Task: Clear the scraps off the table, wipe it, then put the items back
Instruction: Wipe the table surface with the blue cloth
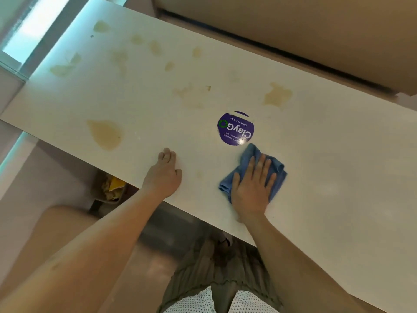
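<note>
My right hand (252,188) presses flat with straight fingers on a folded blue cloth (275,170) near the front edge of the white table (338,177). My left hand (165,172) rests on the table at its front edge, fingers slightly bent, holding nothing. Several yellowish-brown stains mark the surface: a large one (106,133) front left, another (277,96) at the back right of centre, and smaller ones toward the far left. A round purple sticker (235,128) is stuck on the tabletop just beyond the cloth.
Under the table at the left stands a bin (110,187) holding yellow and brown scraps. A beige wall or cabinet front (293,23) runs along the table's far side. A bright window (33,26) is at the far left.
</note>
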Demonstrator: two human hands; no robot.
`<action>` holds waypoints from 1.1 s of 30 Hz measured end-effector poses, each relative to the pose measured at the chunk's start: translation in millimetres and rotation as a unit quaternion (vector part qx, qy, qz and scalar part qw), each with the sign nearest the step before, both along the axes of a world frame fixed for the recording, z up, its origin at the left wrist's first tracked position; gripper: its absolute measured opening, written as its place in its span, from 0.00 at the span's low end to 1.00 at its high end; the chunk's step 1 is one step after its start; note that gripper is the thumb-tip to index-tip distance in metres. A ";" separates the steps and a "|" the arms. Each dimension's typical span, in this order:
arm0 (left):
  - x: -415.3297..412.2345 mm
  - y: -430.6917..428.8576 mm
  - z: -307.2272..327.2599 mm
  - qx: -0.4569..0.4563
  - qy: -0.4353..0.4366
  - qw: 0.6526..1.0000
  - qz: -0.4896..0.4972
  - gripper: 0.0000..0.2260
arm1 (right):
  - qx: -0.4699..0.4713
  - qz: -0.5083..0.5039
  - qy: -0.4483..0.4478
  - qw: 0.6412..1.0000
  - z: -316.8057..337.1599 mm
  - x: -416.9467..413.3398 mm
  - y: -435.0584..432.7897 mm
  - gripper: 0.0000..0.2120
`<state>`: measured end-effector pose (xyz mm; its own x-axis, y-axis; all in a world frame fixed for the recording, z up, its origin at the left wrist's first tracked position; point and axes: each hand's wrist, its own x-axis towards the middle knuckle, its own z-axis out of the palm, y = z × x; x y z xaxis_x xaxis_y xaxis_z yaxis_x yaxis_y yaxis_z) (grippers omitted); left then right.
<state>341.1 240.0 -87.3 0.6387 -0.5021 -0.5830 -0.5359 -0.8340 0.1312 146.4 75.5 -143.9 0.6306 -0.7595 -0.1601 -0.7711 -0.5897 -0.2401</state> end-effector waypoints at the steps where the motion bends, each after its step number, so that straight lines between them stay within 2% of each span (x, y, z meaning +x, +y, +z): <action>1: 1.1 0.5 -0.1 0.001 0.004 1.000 -0.002 0.28 | 0.002 0.033 -0.006 0.999 -0.8 14.2 10.2 0.30; 3: 3.9 2.2 1.4 0.005 0.010 1.000 -0.008 0.28 | 0.012 0.117 -0.011 0.993 -4.5 39.1 29.5 0.29; 5: 6.9 3.5 0.6 0.010 0.006 1.000 -0.018 0.28 | 0.034 0.165 -0.021 0.986 -6.5 61.7 41.1 0.33; 7: 7.6 2.8 0.0 0.020 0.006 1.000 -0.021 0.28 | 0.085 0.199 -0.048 0.975 -5.2 79.2 42.3 0.37; 8: 6.8 2.2 -0.3 0.026 0.008 0.999 -0.022 0.28 | 0.132 0.207 -0.066 0.967 -3.8 81.7 38.4 0.36; 11: 5.2 0.1 0.0 0.040 0.013 0.999 -0.023 0.29 | 0.283 0.158 -0.144 0.935 19.8 60.7 11.0 0.33; 13: 4.9 0.3 -0.5 0.044 0.014 0.999 -0.022 0.29 | 0.309 0.082 -0.170 0.932 45.9 28.9 -9.7 0.28; 16: 2.7 0.0 0.7 0.044 0.020 0.999 -0.017 0.29 | 0.299 -0.067 -0.185 0.934 81.5 -32.3 -45.0 0.15; 18: 0.8 0.2 2.1 0.044 0.018 0.999 -0.015 0.29 | 0.202 -0.070 -0.163 0.963 91.6 -81.5 -72.8 0.15; 21: 0.8 1.1 2.4 0.047 0.007 0.999 -0.027 0.28 | 0.146 -0.052 -0.134 0.979 92.1 -162.4 -98.1 0.22; 24: 0.6 0.3 -0.2 0.046 -0.009 0.998 -0.034 0.28 | 0.136 -0.063 -0.090 0.985 70.3 -216.3 -84.2 0.22; 26: -0.9 -0.1 -1.1 0.048 -0.017 0.998 -0.031 0.28 | 0.130 -0.066 -0.083 0.986 47.9 -227.3 -62.9 0.24; 30: -4.2 -3.9 -6.6 0.052 -0.029 0.998 -0.036 0.28 | 0.115 -0.138 -0.080 0.981 17.5 -210.7 -39.5 0.32; 33: -6.4 -4.3 -11.6 0.049 -0.038 0.998 -0.031 0.28 | 0.112 -0.136 -0.097 0.980 12.9 -158.6 -16.3 0.31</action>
